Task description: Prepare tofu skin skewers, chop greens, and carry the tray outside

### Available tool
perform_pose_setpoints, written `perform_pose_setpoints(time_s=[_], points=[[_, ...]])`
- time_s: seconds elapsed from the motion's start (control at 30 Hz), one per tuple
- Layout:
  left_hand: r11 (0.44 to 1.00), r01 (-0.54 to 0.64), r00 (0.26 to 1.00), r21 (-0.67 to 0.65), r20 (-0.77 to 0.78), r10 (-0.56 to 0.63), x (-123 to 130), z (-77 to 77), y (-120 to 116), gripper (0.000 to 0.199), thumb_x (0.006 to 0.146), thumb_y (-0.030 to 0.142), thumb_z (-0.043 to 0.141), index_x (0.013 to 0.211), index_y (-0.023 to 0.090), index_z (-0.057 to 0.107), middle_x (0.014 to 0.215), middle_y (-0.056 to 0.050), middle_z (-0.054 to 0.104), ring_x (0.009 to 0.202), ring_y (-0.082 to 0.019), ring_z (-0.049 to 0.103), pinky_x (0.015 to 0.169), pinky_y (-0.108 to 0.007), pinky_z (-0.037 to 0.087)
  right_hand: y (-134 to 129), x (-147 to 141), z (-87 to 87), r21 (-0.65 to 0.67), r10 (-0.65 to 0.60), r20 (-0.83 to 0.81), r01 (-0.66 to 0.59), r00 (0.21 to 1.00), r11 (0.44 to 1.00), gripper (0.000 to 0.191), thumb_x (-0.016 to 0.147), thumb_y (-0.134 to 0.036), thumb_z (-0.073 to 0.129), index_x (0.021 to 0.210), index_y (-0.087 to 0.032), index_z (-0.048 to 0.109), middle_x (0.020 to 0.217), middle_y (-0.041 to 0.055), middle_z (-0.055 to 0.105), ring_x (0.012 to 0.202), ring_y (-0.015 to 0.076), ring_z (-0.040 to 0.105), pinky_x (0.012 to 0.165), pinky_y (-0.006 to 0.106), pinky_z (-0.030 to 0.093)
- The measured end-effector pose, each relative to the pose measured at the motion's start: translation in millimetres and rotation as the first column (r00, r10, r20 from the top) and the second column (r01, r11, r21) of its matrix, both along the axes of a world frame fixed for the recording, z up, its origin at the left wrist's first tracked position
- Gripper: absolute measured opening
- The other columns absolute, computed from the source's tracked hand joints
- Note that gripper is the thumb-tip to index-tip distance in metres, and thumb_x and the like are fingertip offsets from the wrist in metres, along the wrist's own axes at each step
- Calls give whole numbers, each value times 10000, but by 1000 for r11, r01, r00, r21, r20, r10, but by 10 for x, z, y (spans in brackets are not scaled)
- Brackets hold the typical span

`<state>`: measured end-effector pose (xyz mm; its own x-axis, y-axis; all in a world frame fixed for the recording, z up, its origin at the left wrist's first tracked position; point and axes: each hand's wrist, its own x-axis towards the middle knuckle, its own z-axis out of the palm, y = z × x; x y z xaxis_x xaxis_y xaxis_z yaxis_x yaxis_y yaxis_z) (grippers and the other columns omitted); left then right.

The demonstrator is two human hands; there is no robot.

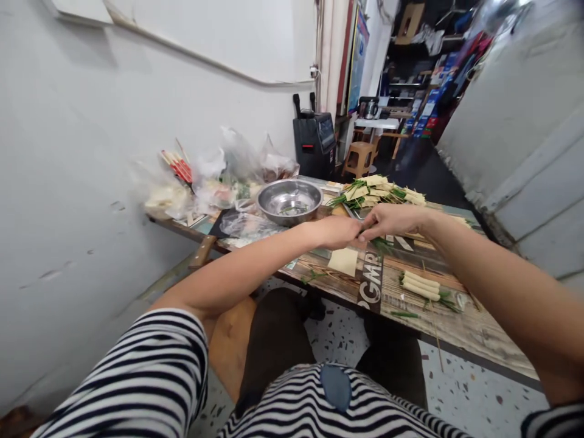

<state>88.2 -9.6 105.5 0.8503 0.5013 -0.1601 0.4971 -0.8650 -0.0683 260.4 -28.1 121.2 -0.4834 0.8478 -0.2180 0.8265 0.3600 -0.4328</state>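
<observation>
My left hand [341, 232] and my right hand [387, 220] meet over the table, fingers closed and fingertips together. What they pinch is mostly hidden; green stalks [383, 245] show just beneath the right hand, and I cannot tell whether they are held. A flat pale-yellow sheet, like tofu skin [344, 261], lies below the left hand. To its left are loose green sprigs [314, 275]. Nearer my right forearm, several rolled sheets with greens [420, 286] lie side by side, with thin skewers by them. Behind the hands, many similar rolls [376, 190] are piled on a tray.
A steel bowl [290, 202] stands left of the pile, greens inside. Plastic bags [241, 164] and red-and-white packed sticks [179, 165] crowd the wall side. Behind the table stands a black speaker [314, 141]. One green piece [404, 314] lies near the front edge.
</observation>
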Motion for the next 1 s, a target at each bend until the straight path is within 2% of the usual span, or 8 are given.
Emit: perform_pose_setpoints(time_s=[0.13,0.33,0.4,0.5,0.63,0.7,0.9,1.0], points=[[999,-42,999,-14,-16,42,41,28,12,241,884,186,474,1045,91,627,1060,-164,699,941,-271,674,752,-311,501,-19,11,-84,-11,-104,-61,103,993,995,563,602,-748,639,656,-188,650,525,-39,382,546,100,314,522,269,242],[984,-25,999,175,30,20,140,-23,17,303,940,174,365,1028,74,638,987,-182,702,928,-284,675,773,-356,507,37,241,-180,-278,-70,-370,-38,926,960,635,559,-741,670,828,-166,684,610,-43,464,571,91,358,539,250,309],[983,-19,999,181,48,10,152,-44,30,310,952,188,356,1031,63,629,982,-186,697,928,-281,673,778,-357,509,31,254,-225,-219,-97,-388,11,917,976,568,582,-678,684,827,-165,686,579,-61,424,558,85,328,534,247,281],[985,-44,997,167,73,32,148,-87,41,293,954,180,362,1026,49,615,987,-185,690,948,-275,667,807,-355,509,-13,145,-309,-15,-161,-283,163,946,986,386,654,-548,664,689,-164,659,516,-72,328,531,80,274,526,252,232],[990,-42,995,135,90,30,137,-126,-5,286,930,104,360,1103,36,577,1086,-187,671,1015,-269,651,860,-354,504,-67,-52,-428,247,-295,-163,328,942,912,230,711,-378,627,672,-156,674,539,-35,430,552,101,389,552,253,277],[992,-53,996,116,75,44,129,-145,-45,289,910,78,373,1113,28,572,1094,-194,668,1012,-276,652,854,-363,510,-80,-108,-478,289,-348,-110,365,931,885,217,739,-349,603,709,-158,701,556,-14,486,576,119,446,559,254,291],[995,-60,995,83,86,53,50,-307,-130,293,954,149,336,1037,59,602,997,-178,693,925,-276,671,816,-383,514,-149,-114,-591,213,-278,-31,278,960,937,194,721,-293,599,572,-172,625,492,-23,445,532,112,403,542,262,276],[1000,21,997,17,74,-23,-45,-352,-148,272,966,180,346,1035,100,597,1013,-140,698,951,-249,662,828,-350,502,-209,-21,-608,-56,-183,-186,175,965,983,294,701,-426,642,565,-178,563,481,-62,342,505,90,312,523,256,251]])
